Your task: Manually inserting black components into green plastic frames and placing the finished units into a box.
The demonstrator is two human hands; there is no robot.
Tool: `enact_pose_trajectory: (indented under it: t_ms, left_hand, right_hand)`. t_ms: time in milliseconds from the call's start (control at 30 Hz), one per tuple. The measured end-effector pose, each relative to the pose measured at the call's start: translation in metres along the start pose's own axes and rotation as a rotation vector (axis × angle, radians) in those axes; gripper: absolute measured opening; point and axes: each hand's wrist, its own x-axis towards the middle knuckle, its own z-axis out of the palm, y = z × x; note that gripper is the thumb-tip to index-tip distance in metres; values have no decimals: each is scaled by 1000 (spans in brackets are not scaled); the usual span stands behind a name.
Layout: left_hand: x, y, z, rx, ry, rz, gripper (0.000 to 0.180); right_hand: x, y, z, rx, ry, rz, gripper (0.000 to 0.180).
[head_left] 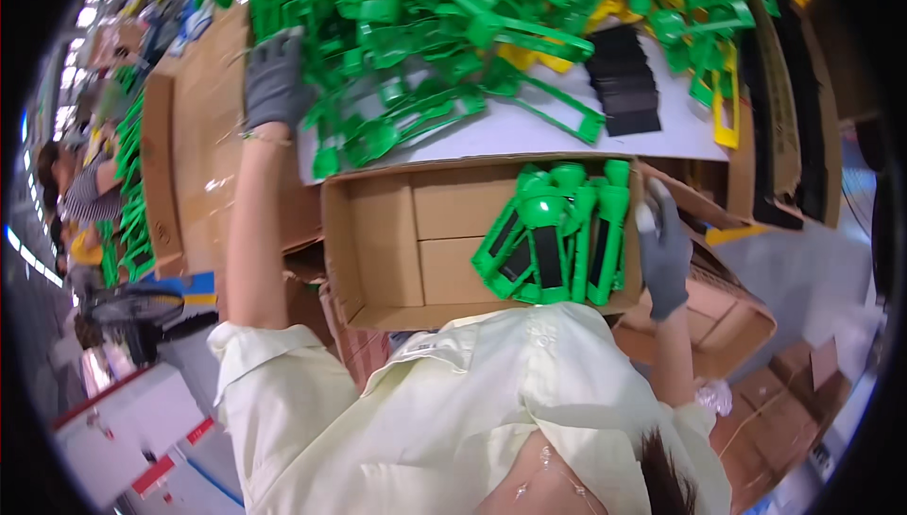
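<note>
My left hand [274, 83], in a grey glove, reaches forward to the left edge of a heap of green plastic parts [425, 42]. Its fingers are stretched out, and no part shows in its grasp. At the right wall of an open cardboard box [373, 236] is my right hand [665, 248], also gloved, fingers extended along the outside of that wall. Inside the box's right half lie several green plastic pieces with black panels [553, 241], packed side by side. The left half shows bare cardboard.
Black flat strips [624, 80] lie stacked on the white tabletop [472, 144] behind the box. Yellow parts [726, 104] mix with the heap. A large carton [203, 118] stands left; another open box [723, 321] sits lower right. A person [80, 184] is at far left.
</note>
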Motion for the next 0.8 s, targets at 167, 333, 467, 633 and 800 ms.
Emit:
enact_pose_trajectory:
  t_ms: [167, 333, 467, 633, 800]
  left_hand:
    - [16, 1, 3, -137, 49, 98, 56]
    - [3, -30, -34, -711, -205, -194, 34]
    - [-25, -31, -96, -915, -325, -288, 23]
    - [-90, 3, -137, -1273, -116, -581, 26]
    - [-129, 132, -91, -1844, -424, -815, 35]
  right_hand:
    - [58, -7, -23, -107, 95, -213, 27]
    - [129, 12, -33, -526, -60, -744, 32]
    - [149, 10, -44, -587, -254, -603, 31]
    - [153, 1, -42, -498, -334, -579, 25]
    - [101, -40, -38, 200, -189, -95, 12]
